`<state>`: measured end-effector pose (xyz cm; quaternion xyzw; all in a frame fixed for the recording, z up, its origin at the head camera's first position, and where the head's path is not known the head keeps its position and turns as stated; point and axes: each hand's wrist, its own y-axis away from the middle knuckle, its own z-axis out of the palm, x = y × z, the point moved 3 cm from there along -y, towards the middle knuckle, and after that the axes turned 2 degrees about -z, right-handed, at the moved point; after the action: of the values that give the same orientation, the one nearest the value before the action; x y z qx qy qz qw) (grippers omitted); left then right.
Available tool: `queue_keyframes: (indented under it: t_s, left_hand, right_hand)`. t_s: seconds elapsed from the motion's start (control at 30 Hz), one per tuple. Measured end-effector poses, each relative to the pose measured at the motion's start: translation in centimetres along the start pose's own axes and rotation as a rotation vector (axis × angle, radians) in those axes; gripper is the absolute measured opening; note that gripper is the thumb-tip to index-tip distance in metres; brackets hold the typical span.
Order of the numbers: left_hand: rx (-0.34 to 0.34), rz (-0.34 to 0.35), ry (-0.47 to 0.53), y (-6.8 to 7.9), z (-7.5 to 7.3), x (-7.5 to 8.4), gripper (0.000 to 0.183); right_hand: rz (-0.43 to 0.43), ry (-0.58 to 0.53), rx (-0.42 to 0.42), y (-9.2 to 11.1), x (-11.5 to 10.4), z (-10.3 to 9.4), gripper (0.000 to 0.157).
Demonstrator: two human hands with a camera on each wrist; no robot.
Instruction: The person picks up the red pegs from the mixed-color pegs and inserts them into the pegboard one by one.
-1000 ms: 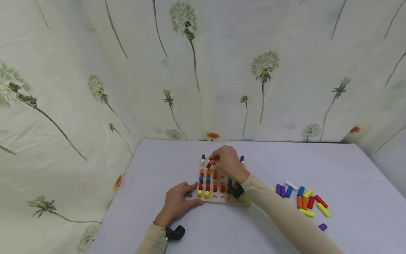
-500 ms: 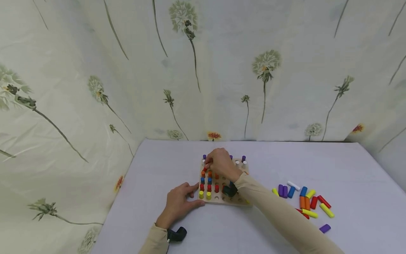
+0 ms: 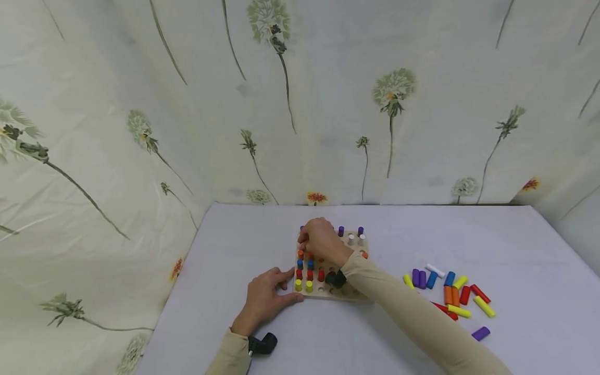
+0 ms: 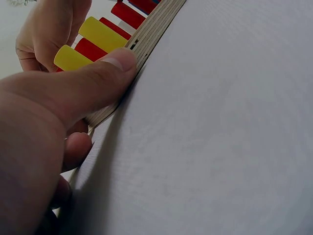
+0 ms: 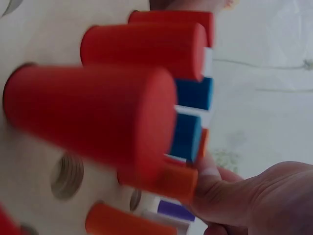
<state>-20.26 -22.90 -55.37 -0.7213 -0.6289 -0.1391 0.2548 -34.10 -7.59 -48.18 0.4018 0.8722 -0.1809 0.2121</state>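
A wooden pegboard [image 3: 335,296] with coloured round pegs stands on the table. My left hand [image 3: 266,296] grips its near left corner, thumb [image 4: 105,81] on the front edge and fingers along the left side, beside the yellow pegs [image 4: 102,35]. Over the board's far left part, my right hand [image 3: 322,238] pinches a red peg [image 5: 126,177], mostly hidden behind an orange peg [image 5: 178,182] in the right wrist view; whether it sits in a hole I cannot tell. Red pegs [image 5: 93,110] and blue pegs [image 5: 188,134] stand upright in nearby rows.
Loose pegs in several colours lie right of the board, among them orange pegs [image 3: 452,296] and a white peg [image 3: 435,270]. A purple peg [image 3: 480,333] lies nearer the front. A flowered cloth [image 3: 328,104] hangs behind the table [image 3: 375,338].
My right hand has moved left and slightly down with the red peg, to the left end of the row behind the orange pegs. The left hand keeps its grip on the board.
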Motion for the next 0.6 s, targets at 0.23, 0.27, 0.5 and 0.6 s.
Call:
queue_keyframes:
  t_s: [0.23,0.27,0.5,0.6]
  left_hand:
    - [-0.005,0.001,0.001,-0.06,-0.01,-0.06,0.068]
    - [-0.005,-0.002,-0.003,-0.07,-0.02,-0.07,0.069]
    - [-0.004,-0.012,-0.005,0.02,-0.13,-0.07,0.068]
    - [-0.004,-0.007,-0.012,-0.05,-0.18,-0.10,0.068]
  right_hand:
    - [-0.006,0.073,-0.009,-0.48,-0.52,0.30,0.014]
    - [0.003,0.081,-0.015,-0.53,-0.57,0.27,0.013]
    - [0.067,0.140,-0.045,-0.60,-0.70,0.33,0.012]
    - [0.081,0.140,-0.056,-0.62,-0.78,0.23,0.009]
